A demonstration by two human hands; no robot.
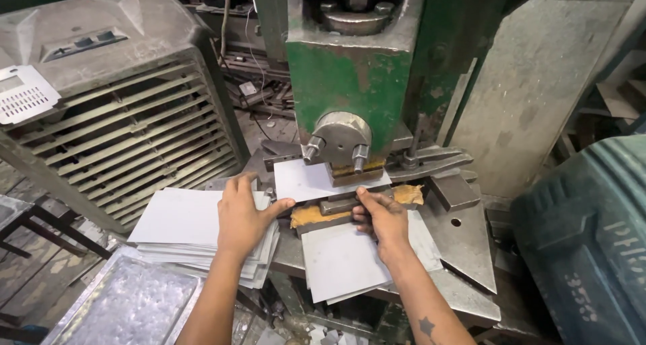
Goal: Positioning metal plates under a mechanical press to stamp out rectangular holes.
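At the far left I see a grey louvred cooler [121, 116] with a small white perforated plate [23, 93] lying on its top left corner, and below it, by the near left corner of the view, a shiny embossed metal tray [128, 304]. Just right of that, on the left edge of the worktop [471, 298], a stack of pale grey sheets [178, 224] lies fanned and a little untidy. My left hand [243, 217] lies flat on the right end of that stack, fingers spread, its thumb reaching out to touch the left edge of the single sheet [303, 179] that sits under the green press [350, 69]; it pins rather than grips. That sheet lies flat on the die, its far right part tucked under the round grey ram head [340, 138]. A torn piece of brown cardboard [309, 215] pads the die block just beneath it. My right hand [380, 217] has its fingers curled over the near edge of the die at the sheet's right corner, pinching there. Beneath my right wrist a second small stack of sheets [343, 261] overhangs the near edge of the worktop. At the far right stands a dark teal drum [585, 244] with pale painted marks on its side.
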